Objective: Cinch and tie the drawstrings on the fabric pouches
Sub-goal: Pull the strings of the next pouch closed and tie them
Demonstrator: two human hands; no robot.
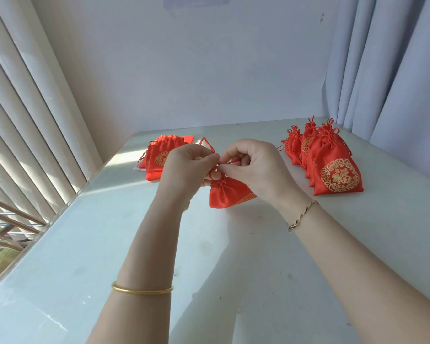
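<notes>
**Current position.** The left grip [186, 167] and the right grip [253, 167] meet fingertip to fingertip above the middle of the table [109, 244]. Each grip is closed in a pinch on the red drawstring [230, 160]. A loose loop of the cord rises at 11 o'clock from the pinch point.

**Work item.** The pouch [230, 194] lies directly below the pinch, at 6 o'clock from it. Its neck is already gathered tight. The long axis runs from the neck at 10 o'clock to the base at 4 o'clock, and the base end passes under the right grip. It cannot be determined whether the base rests on the table or hangs just clear of it.

**Governing relation.** The cord leaves the neck upward, and both grips stand equally near the neck. A knot would probably seat best if the two ends were drawn apart along the 9 o'clock to 3 o'clock line, across the pouch axis.

**Surroundings.**
- The flat pouches [159, 157] lie at 11 o'clock.
- The tied pouches [335, 170] stand at 2 o'clock, well apart from the grips.
</notes>
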